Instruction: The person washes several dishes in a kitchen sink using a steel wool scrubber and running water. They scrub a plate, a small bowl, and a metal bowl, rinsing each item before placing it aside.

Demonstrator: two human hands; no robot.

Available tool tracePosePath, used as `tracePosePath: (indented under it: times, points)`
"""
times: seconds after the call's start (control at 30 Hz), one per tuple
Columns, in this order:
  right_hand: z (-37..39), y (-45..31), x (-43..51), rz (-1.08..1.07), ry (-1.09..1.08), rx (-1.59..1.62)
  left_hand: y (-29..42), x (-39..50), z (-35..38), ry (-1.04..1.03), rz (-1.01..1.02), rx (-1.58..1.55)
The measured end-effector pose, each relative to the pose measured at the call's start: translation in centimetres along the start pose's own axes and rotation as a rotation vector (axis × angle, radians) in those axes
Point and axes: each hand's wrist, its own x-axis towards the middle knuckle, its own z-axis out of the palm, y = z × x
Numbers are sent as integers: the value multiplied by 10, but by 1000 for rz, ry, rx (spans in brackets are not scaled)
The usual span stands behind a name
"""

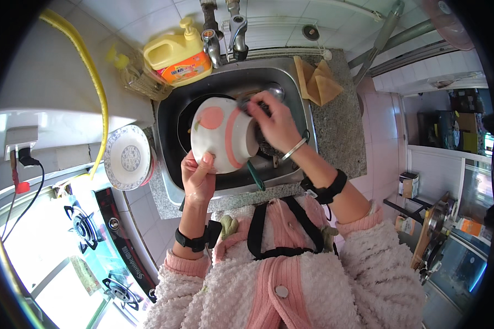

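A white ceramic bowl [218, 133] with a pink fruit print and a pink band is tipped on its side over the sink [230, 183], its foot facing right. My left hand [199, 172] grips the bowl's rim from below, thumb on the outer wall. Against the upper side of the bowl, my right hand [273, 121] presses a dark scouring pad [243, 103]; the pad is blurred and partly covered by the fingers. Behind the bowl, a dark pan [184, 119] shows in the sink. A green handle [256, 177] and a shiny metal ladle [275, 89] also lie there.
A yellow detergent jug [175, 57] and a clear pump bottle [138, 78] stand at the sink's back left, near two taps [237, 37]. Stacked plates [128, 158] sit left, beyond them a gas stove [107, 246]. A tan cloth [319, 82] rests on the right counter [337, 135].
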Motion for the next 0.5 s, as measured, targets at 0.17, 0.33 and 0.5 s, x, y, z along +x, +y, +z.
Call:
tracePosePath:
  times: [0.17, 0.33, 0.5]
  points:
    - [13, 21, -24, 182, -20, 319, 10, 7, 7, 107, 163, -161]
    - [36, -11, -40, -214, 57, -19, -3, 21, 13, 192, 166, -271]
    - [28, -33, -36, -525, -126, -365, -25, 12, 15, 234, -39, -390]
